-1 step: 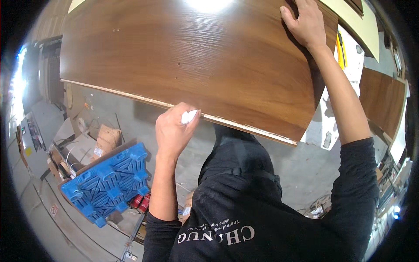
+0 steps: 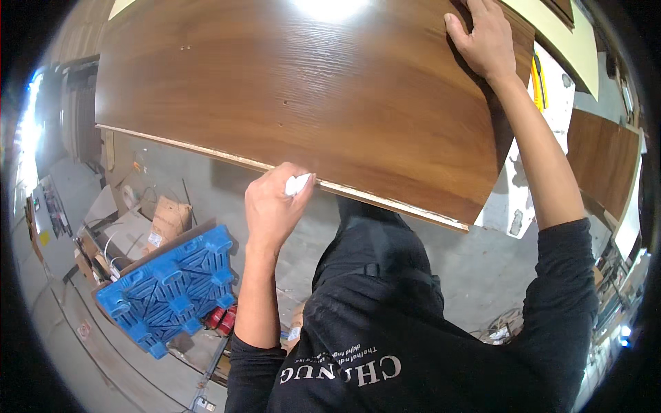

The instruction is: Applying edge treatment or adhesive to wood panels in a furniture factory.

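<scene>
Left hand (image 2: 274, 203), just below the centre of the frame, is clenched around a white wad (image 2: 298, 184), its knuckles against the near edge of the brown panel (image 2: 275, 82). Right hand (image 2: 487, 48), upper right, lies spread with nothing grasped, resting on the panel's face; its fingertips are partly cut off by the frame. The panel fills the upper middle, its pale, rough-looking edge strip (image 2: 392, 204) slanting down to the right.

The left hand seems to be working the wad along that strip. Doing it well probably means light, even pressure, cloth or paper kept between skin and any splinters, and the right palm holding the board steady.

Beyond, at right, a yellow cutter (image 2: 540, 86) lies on a white stained surface (image 2: 513, 186), close to the right forearm, so elbow sweeps want care. A blue pallet (image 2: 169, 286) leans at lower left, well apart.
</scene>
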The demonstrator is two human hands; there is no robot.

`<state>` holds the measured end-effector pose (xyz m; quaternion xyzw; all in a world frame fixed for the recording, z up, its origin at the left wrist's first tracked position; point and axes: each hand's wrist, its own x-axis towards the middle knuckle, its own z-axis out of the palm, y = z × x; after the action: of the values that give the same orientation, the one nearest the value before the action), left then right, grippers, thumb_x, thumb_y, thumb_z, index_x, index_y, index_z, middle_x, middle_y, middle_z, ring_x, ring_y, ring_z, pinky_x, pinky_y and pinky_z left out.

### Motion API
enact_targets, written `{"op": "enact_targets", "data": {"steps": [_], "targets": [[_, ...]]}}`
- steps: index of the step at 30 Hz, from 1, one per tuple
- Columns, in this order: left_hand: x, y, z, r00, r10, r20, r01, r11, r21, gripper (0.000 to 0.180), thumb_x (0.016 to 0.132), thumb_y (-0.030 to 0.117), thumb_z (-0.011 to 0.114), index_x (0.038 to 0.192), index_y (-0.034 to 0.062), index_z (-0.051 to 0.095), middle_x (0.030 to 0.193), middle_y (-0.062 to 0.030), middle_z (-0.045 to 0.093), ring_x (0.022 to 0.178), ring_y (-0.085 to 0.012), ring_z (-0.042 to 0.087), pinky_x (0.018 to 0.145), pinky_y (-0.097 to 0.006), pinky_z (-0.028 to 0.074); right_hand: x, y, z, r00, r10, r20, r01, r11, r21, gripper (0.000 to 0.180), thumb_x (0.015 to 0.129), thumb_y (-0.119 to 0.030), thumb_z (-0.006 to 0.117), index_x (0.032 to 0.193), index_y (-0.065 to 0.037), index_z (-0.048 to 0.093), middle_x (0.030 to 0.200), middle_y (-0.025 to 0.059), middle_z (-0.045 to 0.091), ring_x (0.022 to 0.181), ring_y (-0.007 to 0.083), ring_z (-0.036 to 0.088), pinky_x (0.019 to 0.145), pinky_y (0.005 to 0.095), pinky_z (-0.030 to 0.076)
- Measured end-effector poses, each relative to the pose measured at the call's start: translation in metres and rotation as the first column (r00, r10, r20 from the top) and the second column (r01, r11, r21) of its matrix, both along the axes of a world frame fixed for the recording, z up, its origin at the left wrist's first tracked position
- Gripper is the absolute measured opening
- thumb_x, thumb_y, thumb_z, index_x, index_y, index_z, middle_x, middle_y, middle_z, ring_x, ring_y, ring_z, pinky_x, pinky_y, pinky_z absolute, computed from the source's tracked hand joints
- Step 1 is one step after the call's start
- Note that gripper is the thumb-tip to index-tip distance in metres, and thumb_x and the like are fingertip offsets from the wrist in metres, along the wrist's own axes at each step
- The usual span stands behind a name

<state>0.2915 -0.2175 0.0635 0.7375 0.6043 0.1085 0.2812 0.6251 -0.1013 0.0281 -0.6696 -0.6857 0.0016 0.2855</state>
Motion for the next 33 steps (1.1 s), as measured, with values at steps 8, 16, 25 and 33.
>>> {"op": "enact_targets", "data": {"steps": [8, 16, 25, 33], "targets": [[-0.025, 0.010, -0.002, 0.998, 0.069, 0.002, -0.069, 0.997, -0.032, 0.014, 0.073, 0.018, 0.071, 0.074, 0.0070, 0.062, 0.069, -0.0110, 0.062, 0.063, -0.0297, 0.060, 0.057, -0.035, 0.047, 0.019, 0.005, -0.027, 0.980, 0.010, 0.200, -0.035, 0.992, 0.122, 0.032, 0.079, -0.026, 0.057, 0.106, -0.010, 0.059, 0.112, 0.0104, 0.060, 0.105, 0.0296, 0.055, 0.090, 0.0404, 0.042], [-0.044, 0.020, -0.002, 0.994, 0.107, -0.003, -0.107, 0.994, -0.034, 0.014, 0.073, 0.019, 0.070, 0.075, 0.0076, 0.062, 0.071, -0.0112, 0.063, 0.066, -0.0300, 0.061, 0.057, -0.036, 0.048, 0.018, 0.000, -0.019, 0.974, 0.024, 0.226, -0.025, 1.000, 0.002, 0.036, 0.081, -0.023, 0.055, 0.114, -0.011, 0.054, 0.122, 0.0087, 0.053, 0.114, 0.0298, 0.048, 0.097, 0.0405, 0.037], [-0.060, 0.032, -0.004, 0.993, 0.120, 0.021, -0.119, 0.992, -0.046, 0.014, 0.073, 0.019, 0.070, 0.075, 0.0076, 0.062, 0.071, -0.0110, 0.063, 0.065, -0.0298, 0.062, 0.058, -0.036, 0.048, 0.018, 0.003, -0.019, 0.983, 0.050, 0.179, -0.045, 0.999, -0.030, 0.035, 0.080, -0.020, 0.056, 0.114, -0.010, 0.055, 0.124, 0.0093, 0.053, 0.116, 0.0298, 0.047, 0.098, 0.0409, 0.036], [-0.080, 0.050, -0.004, 0.999, 0.045, 0.013, -0.045, 0.999, 0.001, 0.016, 0.073, 0.015, 0.073, 0.072, 0.0038, 0.061, 0.067, -0.0122, 0.063, 0.058, -0.0257, 0.061, 0.054, -0.032, 0.047, 0.021, 0.001, -0.018, 0.983, 0.031, 0.183, -0.026, 0.999, -0.032, 0.035, 0.080, -0.020, 0.055, 0.114, -0.010, 0.054, 0.125, 0.0090, 0.052, 0.116, 0.0301, 0.046, 0.099, 0.0406, 0.035]]}}
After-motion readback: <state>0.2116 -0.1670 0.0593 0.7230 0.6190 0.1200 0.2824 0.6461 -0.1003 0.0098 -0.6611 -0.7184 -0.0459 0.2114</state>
